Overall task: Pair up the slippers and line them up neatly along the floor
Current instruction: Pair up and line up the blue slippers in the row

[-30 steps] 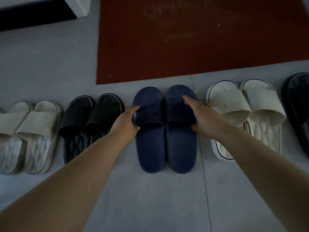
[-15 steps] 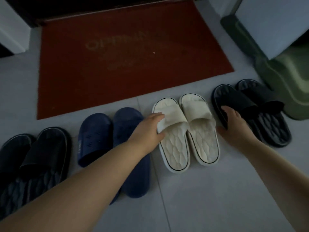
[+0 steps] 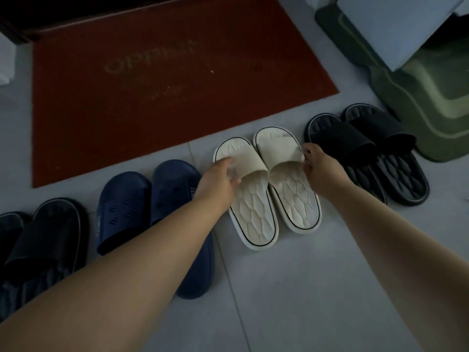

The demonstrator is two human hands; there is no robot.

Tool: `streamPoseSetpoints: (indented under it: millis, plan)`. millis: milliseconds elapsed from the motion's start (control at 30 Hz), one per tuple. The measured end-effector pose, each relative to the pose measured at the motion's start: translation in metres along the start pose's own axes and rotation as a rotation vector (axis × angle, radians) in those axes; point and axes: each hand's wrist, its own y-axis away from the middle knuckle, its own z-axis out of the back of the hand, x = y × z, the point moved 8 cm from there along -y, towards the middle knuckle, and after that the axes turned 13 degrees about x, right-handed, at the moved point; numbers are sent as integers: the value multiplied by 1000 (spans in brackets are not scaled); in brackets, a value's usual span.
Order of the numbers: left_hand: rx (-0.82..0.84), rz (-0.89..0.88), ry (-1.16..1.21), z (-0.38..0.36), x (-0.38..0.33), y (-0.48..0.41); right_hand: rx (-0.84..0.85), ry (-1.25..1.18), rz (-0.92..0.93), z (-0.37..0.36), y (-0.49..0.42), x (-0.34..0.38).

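A pale tiled floor [image 3: 291,288] fills the frame, with a red doormat [image 3: 165,85] across the upper left and a green plastic piece [image 3: 418,85] under a pale cabinet [image 3: 393,26] in the upper right corner. Four pairs of slippers run in a diagonal row below the mat's near edge, from lower left to upper right: a black pair [image 3: 43,237] cut by the left edge, a navy pair [image 3: 142,199] partly behind the left forearm, a cream pair [image 3: 269,199] at centre, and a second black pair [image 3: 368,153] touching the green piece.

The person reaches in from the bottom of the frame with both arms. The left hand [image 3: 218,179] grips the strap of the cream slipper nearer the navy pair, fingers over the top and thumb at the strap's opening. The right hand [image 3: 319,168] pinches the outer edge of the other cream strap, fingers curled.

The cream pair lies straight ahead between the two hands, each hand about equally near its own slipper. The slippers touch side by side, toes toward the mat, heels toward the bottom of the frame, their long axes leaning slightly up and left. Any squaring-up looks likely to be a small twist or slide of both together.
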Motion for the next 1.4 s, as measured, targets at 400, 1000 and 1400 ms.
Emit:
streamPoseSetpoints:
  millis: [400, 1000, 1400]
  plan:
    - [39, -55, -156, -5, -5, 0, -282, -183, 16, 13, 35, -26]
    - [430, -107, -614, -78, -31, -7, -562, -457, -316, 91, 13, -129]
    - [428, -119, -553, -72, -29, -24, -538, -381, -325, 101, -26, -120]
